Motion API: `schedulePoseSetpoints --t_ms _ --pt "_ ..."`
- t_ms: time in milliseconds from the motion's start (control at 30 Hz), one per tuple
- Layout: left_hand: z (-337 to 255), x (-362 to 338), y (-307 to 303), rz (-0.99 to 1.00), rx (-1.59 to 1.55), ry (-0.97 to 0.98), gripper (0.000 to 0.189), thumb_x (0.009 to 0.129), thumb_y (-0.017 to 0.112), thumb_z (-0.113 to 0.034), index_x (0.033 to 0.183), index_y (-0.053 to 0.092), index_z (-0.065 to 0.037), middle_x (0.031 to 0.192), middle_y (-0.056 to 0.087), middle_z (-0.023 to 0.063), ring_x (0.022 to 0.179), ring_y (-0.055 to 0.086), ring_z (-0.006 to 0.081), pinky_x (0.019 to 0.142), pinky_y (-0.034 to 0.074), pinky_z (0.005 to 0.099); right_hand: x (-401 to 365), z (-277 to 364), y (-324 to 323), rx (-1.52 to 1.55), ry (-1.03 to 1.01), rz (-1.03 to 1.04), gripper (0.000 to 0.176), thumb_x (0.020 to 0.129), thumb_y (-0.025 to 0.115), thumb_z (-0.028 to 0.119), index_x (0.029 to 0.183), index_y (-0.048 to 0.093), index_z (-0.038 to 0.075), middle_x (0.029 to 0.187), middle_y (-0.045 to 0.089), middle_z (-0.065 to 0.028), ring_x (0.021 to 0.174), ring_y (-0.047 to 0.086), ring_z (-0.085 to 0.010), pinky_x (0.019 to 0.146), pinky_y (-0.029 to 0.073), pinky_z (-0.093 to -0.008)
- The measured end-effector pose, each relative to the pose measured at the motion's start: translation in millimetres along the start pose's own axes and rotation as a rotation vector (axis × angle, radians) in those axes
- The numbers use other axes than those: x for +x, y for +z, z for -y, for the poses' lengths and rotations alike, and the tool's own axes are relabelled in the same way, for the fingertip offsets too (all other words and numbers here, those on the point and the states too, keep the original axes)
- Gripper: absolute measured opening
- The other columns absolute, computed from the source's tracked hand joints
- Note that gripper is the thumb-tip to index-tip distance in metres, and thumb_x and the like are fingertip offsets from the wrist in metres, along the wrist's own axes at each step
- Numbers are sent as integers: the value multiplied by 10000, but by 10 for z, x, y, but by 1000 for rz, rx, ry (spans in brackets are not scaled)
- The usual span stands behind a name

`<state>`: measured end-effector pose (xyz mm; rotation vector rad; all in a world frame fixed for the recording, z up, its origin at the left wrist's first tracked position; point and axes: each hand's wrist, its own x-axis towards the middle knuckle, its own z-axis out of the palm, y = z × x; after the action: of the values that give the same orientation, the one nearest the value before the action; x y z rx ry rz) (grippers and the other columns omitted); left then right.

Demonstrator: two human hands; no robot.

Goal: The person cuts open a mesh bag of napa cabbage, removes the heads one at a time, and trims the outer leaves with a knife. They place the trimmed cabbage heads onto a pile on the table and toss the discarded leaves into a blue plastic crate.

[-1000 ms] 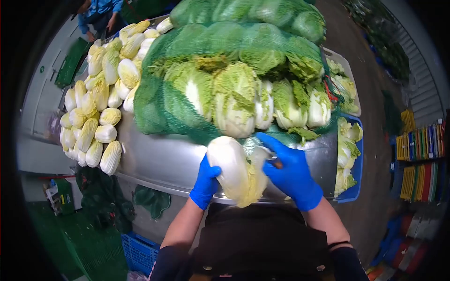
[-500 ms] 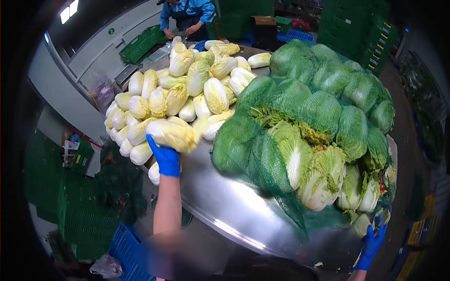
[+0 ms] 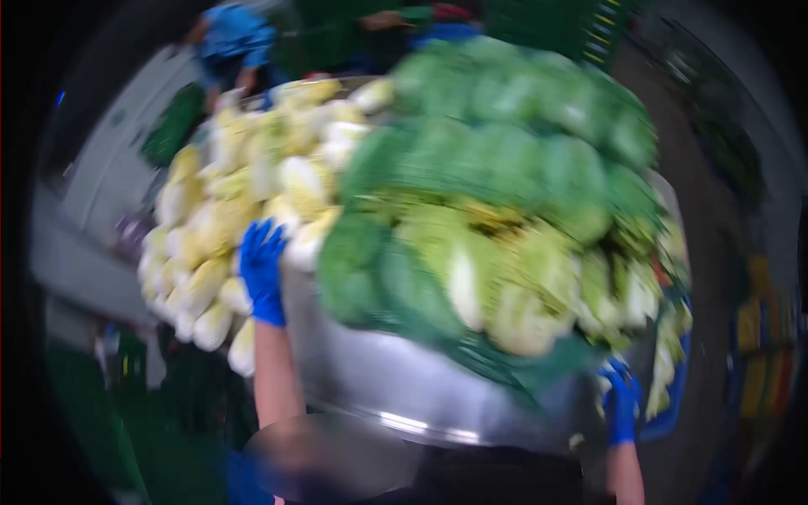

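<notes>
My left hand [image 3: 263,273], in a blue glove, has its fingers spread and holds nothing. It is beside the pile of pale trimmed cabbages [image 3: 202,286]. In a blue glove too, my right hand [image 3: 621,400] is low on the right at the table's edge, by some pale leaf pieces; motion blur hides what its fingers hold, if anything. Between the hands lie leafy cabbages [image 3: 530,295] at the opening of a green net [image 3: 421,295]. More netted cabbages [image 3: 471,160] are stacked behind them.
A metal table [image 3: 353,370] carries the cabbages. At its right edge is a blue crate [image 3: 671,417] with leaves in it. A co-worker in blue [image 3: 238,38] is at the far left end. Green crates stand at the back.
The pale cabbage that my left hand held is out of it, and its fingers have opened. The view has turned to the right, bringing the blue crate into sight.
</notes>
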<state>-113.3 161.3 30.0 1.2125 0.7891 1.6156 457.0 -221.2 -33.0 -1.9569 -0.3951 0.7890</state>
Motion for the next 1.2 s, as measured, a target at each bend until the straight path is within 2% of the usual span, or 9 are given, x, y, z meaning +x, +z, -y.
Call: schedulePoseSetpoints --t_ms 67,167,467,700,800,933,967,1133,1200 --pt "162 -204 187 20 79 27 569 912 433 -294 1346 338 61 1339 417 267 1205 452 411 1032 349 496 -318 242 -57 324 180 -69 266 825 605 281 1021 651 108 748 641 -40 418 437 -78 376 332 -221" --pt "-170 -622 959 153 -104 7 594 904 452 -338 1333 357 61 1299 459 253 1169 483 394 1038 335 505 -56 -455 -282 496 499 27 385 844 594 360 1170 570 156 877 664 -46 434 465 -89 375 369 -237" --pt "-170 -1985 3352 669 -199 -450 487 828 607 -298 1174 532 36 1103 602 200 1030 590 320 944 438 447 951 -860 -1154 622 173 -409 345 881 577 271 1185 551 110 863 660 -88 379 418 -96 351 362 -250" --pt "363 -3114 4450 816 -49 -771 420 821 627 -80 1222 529 -7 1212 565 110 1146 519 206 1008 375 336 951 96 -615 187 -560 -89 376 825 630 158 1193 572 101 815 638 -82 703 577 -111 650 485 -268" --pt "512 -3334 4917 738 -35 -732 505 822 634 -75 1291 460 -5 1301 491 118 1205 464 206 1024 351 333 1133 416 -630 6 -479 -16 522 814 660 141 1297 482 55 1074 643 -104 938 605 -155 840 464 -276" --pt "1047 -3601 5405 613 308 -389 592 810 673 -176 1309 420 21 1308 479 131 1207 457 241 1029 337 343 1619 365 -735 -168 -510 -119 616 799 689 303 1311 456 52 893 612 -161 751 587 -172 742 493 -339" --pt "1195 -3719 5472 550 392 -391 636 799 695 -216 1315 408 21 1291 485 152 1191 465 257 1020 344 350 1901 22 -696 -250 -590 -276 573 825 639 351 1306 459 96 887 638 -194 722 641 -306 650 509 -395" --pt "1559 -4434 5715 715 693 -359 720 751 741 -295 1307 411 21 1307 449 231 1227 434 324 1024 344 387 1931 -39 -1044 152 -210 224 565 859 610 388 1309 462 79 851 646 -105 563 575 -154 519 475 -293" --pt "1649 -4501 5639 854 868 -33 695 752 740 -288 1295 429 16 1334 425 231 1248 411 326 1033 336 392 2172 -21 -1006 318 -43 317 578 851 626 389 1309 467 73 842 630 -62 535 515 -114 480 438 -265"
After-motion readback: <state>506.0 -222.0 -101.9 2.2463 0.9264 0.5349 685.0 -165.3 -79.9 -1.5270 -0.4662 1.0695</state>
